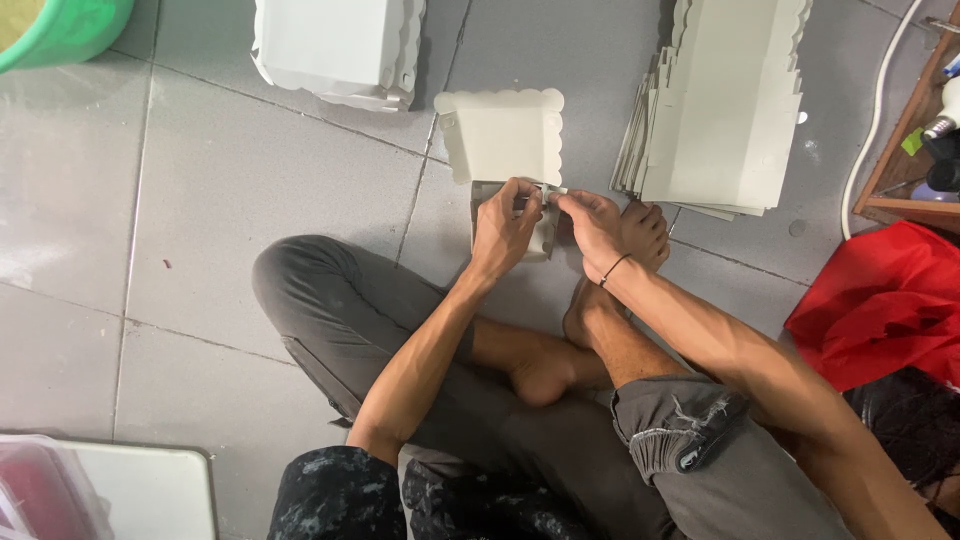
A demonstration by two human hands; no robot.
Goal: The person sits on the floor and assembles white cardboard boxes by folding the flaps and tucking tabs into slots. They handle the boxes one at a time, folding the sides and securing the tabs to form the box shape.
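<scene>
White card box (503, 140) sits half-folded on the floor, left hand (505, 222) and right hand (592, 222) pinching its near flap, flat sheets (720, 100) beside it still unfolded.

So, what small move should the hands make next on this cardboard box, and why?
Probably press the side flap flat. Both the left hand and the right hand pinch the half-folded white scalloped box at its near edge, which is not yet closed.
</scene>
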